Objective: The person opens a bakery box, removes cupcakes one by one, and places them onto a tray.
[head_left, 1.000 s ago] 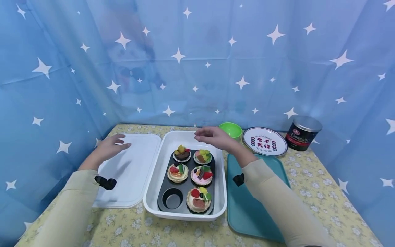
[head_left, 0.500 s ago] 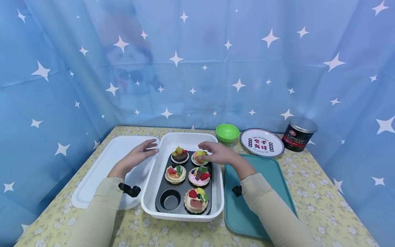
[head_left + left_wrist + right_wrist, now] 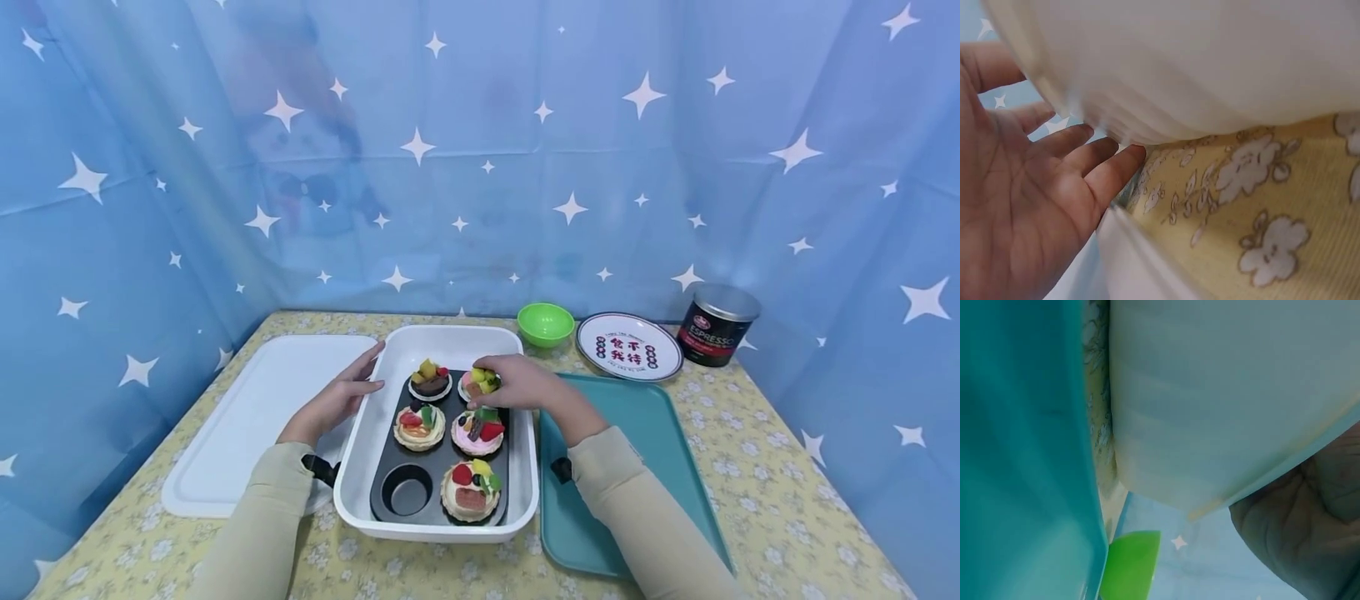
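Note:
In the head view, a white rectangular bin holds a dark muffin pan. Fruit-topped tarts fill all its cups except the bare front-left one. My right hand reaches over the bin's right wall, with thumb and fingers on either side of the back-right tart, partly hiding it. My left hand is at the bin's left wall; in the left wrist view its straight fingers touch the wall's outer side. The right wrist view shows only part of the right palm beyond the bin's rim.
A white tray or lid lies left of the bin, a teal tray to its right. At the back stand a green bowl, a printed plate and an espresso tin. A starry blue curtain surrounds the table.
My right hand has come down from above the bin onto the back-right tart. My left hand has moved rightward from over the white tray to the bin's left wall.

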Action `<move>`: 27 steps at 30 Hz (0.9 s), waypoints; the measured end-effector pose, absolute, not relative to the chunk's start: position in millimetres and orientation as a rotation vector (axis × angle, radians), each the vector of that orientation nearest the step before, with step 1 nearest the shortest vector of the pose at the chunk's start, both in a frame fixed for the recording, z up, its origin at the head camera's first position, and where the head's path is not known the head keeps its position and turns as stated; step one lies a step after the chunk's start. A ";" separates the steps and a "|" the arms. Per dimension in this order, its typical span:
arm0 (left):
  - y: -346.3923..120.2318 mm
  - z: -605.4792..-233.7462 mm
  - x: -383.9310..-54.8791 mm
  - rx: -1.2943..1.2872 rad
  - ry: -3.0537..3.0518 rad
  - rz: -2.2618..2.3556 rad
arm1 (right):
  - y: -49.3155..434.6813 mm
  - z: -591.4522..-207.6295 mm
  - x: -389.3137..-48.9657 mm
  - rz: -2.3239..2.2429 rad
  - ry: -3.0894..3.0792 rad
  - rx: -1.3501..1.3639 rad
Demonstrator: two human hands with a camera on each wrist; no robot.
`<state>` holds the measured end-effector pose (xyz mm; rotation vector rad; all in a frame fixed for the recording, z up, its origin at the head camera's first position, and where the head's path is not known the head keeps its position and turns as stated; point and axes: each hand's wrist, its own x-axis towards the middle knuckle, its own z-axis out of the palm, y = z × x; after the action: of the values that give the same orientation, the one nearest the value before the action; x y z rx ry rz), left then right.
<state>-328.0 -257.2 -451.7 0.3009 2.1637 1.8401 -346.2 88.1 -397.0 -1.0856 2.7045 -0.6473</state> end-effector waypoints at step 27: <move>-256.8 -455.0 -325.1 0.311 2.120 1.926 | 99.4 -396.4 -342.3 -0.510 2.679 -1.178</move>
<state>-325.1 -256.8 -455.0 0.3111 2.1199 1.9256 -342.3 99.4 -396.4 -1.1779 2.6787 -0.5096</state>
